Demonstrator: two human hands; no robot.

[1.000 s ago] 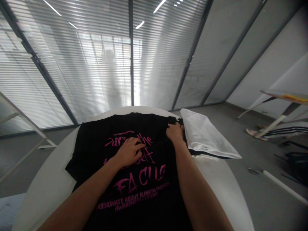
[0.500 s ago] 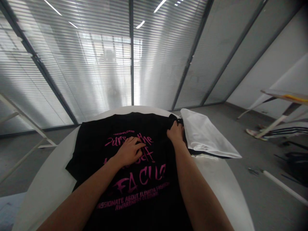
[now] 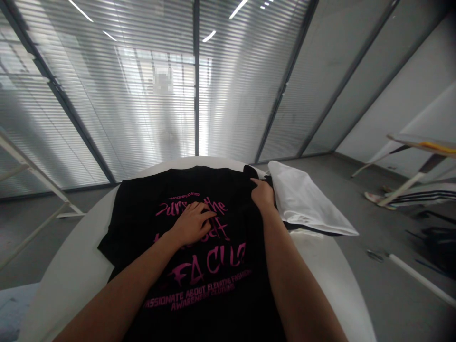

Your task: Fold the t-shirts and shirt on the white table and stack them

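A black T-shirt (image 3: 142, 209) with pink lettering lies spread over the round white table (image 3: 67, 289), its lower part running out of view at the bottom. My left hand (image 3: 194, 222) rests flat on the lettering, fingers spread. At the shirt's upper right edge, my right hand (image 3: 263, 194) is closed on the black fabric, and a small black flap stands up beyond its fingers. The fingertips are partly hidden in the cloth. Just right of that hand is a folded white cloth (image 3: 308, 197) with a dark layer beneath it.
Glass panels with blinds (image 3: 156, 109) stand behind the table. A white metal frame (image 3: 39, 173) is at the left. On the right are another table (image 3: 422, 142), a person's shoe (image 3: 377, 197), and on the floor scissors (image 3: 375, 255) and a white tube (image 3: 422, 280).
My right hand has shifted slightly right and turned, bringing the edge of black fabric up into a flap. My left hand has stayed in place on the lettering.
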